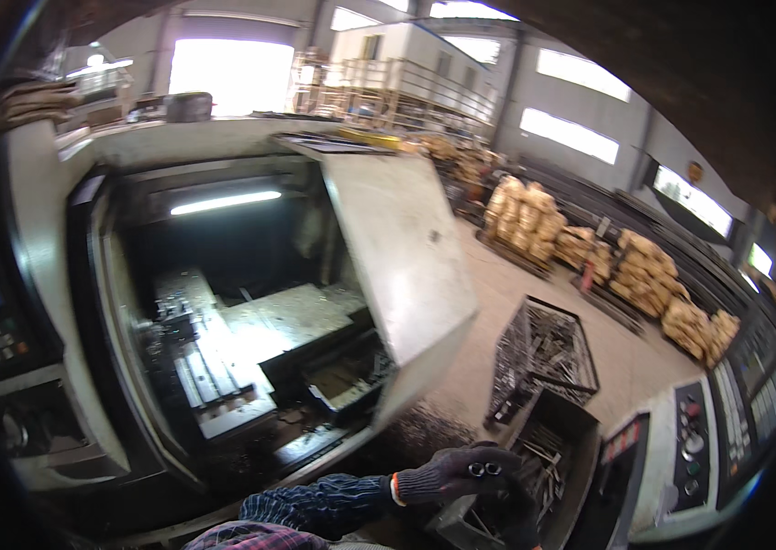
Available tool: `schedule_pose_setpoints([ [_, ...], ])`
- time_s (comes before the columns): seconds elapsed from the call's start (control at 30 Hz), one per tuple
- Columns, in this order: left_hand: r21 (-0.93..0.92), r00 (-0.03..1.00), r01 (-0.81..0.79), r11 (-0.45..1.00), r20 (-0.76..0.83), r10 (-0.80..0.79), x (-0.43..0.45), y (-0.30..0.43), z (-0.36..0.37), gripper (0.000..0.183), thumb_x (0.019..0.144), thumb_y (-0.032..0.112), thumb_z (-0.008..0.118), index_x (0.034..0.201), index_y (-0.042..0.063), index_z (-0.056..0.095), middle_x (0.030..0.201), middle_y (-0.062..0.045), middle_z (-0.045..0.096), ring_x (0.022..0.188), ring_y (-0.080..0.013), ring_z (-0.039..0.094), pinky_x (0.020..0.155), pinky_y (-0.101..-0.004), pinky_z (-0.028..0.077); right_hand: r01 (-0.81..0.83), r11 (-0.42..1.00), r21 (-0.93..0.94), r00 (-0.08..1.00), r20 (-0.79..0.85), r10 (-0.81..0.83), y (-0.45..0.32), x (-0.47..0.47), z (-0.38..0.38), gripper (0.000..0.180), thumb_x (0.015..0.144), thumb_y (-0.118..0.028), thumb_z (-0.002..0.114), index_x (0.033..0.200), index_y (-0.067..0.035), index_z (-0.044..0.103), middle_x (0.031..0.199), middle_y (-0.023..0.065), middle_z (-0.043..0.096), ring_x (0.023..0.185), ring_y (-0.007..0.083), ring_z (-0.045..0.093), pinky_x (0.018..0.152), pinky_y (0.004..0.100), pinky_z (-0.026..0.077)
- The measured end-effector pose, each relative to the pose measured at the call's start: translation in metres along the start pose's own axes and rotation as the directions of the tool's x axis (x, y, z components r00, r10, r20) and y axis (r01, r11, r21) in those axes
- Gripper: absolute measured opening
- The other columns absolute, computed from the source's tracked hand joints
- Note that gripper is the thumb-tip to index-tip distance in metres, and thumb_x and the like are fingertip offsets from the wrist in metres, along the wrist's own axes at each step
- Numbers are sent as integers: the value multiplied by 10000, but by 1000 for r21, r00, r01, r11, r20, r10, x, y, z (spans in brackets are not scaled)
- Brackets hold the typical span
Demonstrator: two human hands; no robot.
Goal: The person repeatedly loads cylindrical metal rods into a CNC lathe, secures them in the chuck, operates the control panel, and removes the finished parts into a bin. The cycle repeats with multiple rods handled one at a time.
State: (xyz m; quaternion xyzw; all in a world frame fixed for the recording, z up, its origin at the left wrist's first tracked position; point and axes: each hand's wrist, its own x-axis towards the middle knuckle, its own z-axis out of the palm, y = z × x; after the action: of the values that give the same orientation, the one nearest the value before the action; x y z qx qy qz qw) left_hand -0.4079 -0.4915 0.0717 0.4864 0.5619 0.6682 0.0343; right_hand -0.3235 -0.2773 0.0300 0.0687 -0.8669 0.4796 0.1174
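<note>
My left hand [446, 471], in a dark knitted glove with an orange-edged cuff, is closed around two small metal pieces [484, 469]. Only their round, ring-like ends show, so their length is hidden. Just below and to the right is my right hand [519, 515], also in a dark glove, close to the left fingers. It is dim and partly covered, and whether it grips anything is unclear. Beneath both hands stands a metal bin [584, 454] holding several metal bars [546, 457]. To the left, a CNC machine [405, 254] has its lit work chamber exposed.
Inside the machine are a slotted metal table [212, 375] and a tray [343, 385]. Beyond the bin stands a mesh crate [546, 344] of metal parts. Control panels [694, 447] border the right. Wrapped bundles [642, 271] line the far floor.
</note>
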Motion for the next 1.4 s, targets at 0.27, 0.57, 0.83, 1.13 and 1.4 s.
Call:
schedule_pose_setpoints([
  [0.27,-512,795,31,859,-508,-331,-104,60,-86,467,984,242,675,1374,15,555,1303,-127,656,1199,-183,626,984,-309,524,50,878,477,755,557,-346,-55,100,138,347,932,28,645,1277,3,616,1158,100,694,1103,196,657,962,336,535],
  [0.57,-108,527,64,992,-840,-126,-147,50,-130,376,1001,112,621,1351,-9,557,1314,-165,642,1194,-237,641,983,-355,552,311,906,288,593,686,-422,-84,164,237,327,946,-170,689,1249,-60,635,982,153,722,933,254,720,772,387,558],
  [0.83,296,612,313,903,-789,47,-119,16,-163,407,955,15,661,1352,5,573,1283,-140,653,1150,-204,650,976,-346,557,13,954,298,488,831,-267,-65,233,264,267,954,-225,691,1159,-53,680,707,98,689,581,146,657,515,325,502],
  [1.13,-69,288,-27,997,-956,-58,-117,28,-202,475,977,132,625,1396,-51,497,1357,-227,598,1286,-378,571,1097,-512,469,-394,777,491,378,857,-350,-77,269,284,427,924,-166,740,1310,-26,622,907,20,678,726,53,585,588,229,467],
  [1.4,-230,314,113,967,-915,-254,-145,21,-250,571,995,191,652,1493,16,433,1366,-123,604,1292,-217,566,1102,-382,461,-274,879,391,343,893,-291,-76,277,329,302,965,-232,661,1193,-36,652,814,32,651,524,81,540,483,260,421],
])
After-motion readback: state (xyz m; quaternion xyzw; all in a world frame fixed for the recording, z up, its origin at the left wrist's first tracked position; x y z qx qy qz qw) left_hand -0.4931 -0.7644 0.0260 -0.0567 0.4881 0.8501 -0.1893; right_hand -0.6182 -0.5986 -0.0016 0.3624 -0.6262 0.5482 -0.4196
